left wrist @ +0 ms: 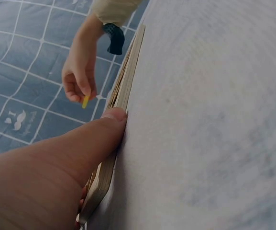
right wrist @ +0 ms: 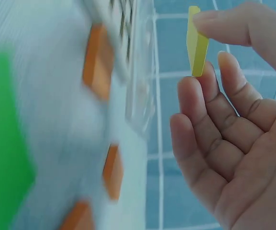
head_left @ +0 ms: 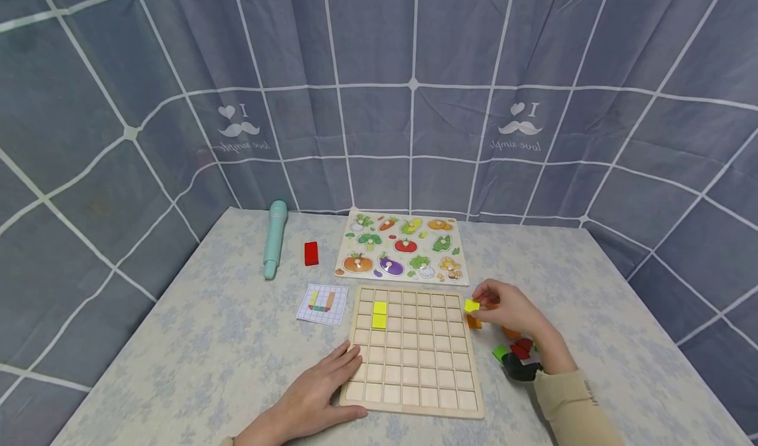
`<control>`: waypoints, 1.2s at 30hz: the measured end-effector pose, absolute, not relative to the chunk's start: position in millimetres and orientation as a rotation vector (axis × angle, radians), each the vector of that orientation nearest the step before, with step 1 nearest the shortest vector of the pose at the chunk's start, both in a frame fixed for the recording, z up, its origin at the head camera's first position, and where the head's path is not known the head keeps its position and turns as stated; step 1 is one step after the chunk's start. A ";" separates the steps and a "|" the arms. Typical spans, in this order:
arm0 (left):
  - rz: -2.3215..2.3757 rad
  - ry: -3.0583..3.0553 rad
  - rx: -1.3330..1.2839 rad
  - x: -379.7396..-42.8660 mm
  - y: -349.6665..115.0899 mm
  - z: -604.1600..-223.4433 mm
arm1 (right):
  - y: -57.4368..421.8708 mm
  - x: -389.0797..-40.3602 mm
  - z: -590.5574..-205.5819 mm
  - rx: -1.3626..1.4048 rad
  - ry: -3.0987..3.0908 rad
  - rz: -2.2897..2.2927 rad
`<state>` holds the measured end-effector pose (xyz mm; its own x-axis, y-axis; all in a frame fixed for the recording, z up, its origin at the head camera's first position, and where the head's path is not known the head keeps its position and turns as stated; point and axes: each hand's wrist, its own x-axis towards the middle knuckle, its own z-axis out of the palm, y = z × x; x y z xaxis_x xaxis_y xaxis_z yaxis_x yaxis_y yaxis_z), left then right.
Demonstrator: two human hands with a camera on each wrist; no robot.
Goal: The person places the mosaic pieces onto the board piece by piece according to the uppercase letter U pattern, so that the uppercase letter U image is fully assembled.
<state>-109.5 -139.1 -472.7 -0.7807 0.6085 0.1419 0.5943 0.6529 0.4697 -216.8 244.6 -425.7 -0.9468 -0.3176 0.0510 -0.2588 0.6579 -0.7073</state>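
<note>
A wooden grid board (head_left: pixel 414 354) lies on the table with two yellow tiles (head_left: pixel 379 315) in adjoining squares near its upper left. My left hand (head_left: pixel 322 390) rests at the board's lower left, fingers on its left edge; the left wrist view shows the thumb (left wrist: pixel 106 127) against the board's side. Just off the board's upper right, my right hand (head_left: pixel 509 308) pinches another yellow tile (right wrist: pixel 196 43) between thumb and fingers, raised above the table. Beneath and beside that hand lie orange tiles (right wrist: pixel 97 62), partly hidden by it in the head view.
Red pieces (head_left: pixel 522 348), a green piece (right wrist: pixel 6 143) and a black object (head_left: pixel 520 368) lie right of the board. A pattern card (head_left: pixel 322 304) sits to its left. Behind are a vegetable puzzle (head_left: pixel 403 247), a red block (head_left: pixel 310 253) and a teal microphone-shaped object (head_left: pixel 275 239).
</note>
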 end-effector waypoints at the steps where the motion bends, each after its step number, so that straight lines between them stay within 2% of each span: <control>1: 0.791 2.828 1.031 -109.3 -139.0 -472.8 | 240.3 -216.5 -424.7 -0.512 2.780 -1.178; 16: 0.786 2.840 1.034 -109.3 -138.9 -472.9 | 170.4 -219.3 -411.2 -0.824 2.592 -1.251; 28: 0.778 2.839 1.017 -109.1 -138.1 -471.6 | 115.5 -217.1 -419.4 -0.860 2.513 -1.201; 36: 0.780 2.838 1.020 -108.9 -138.0 -471.5 | 95.0 -212.6 -422.7 -0.811 2.501 -1.127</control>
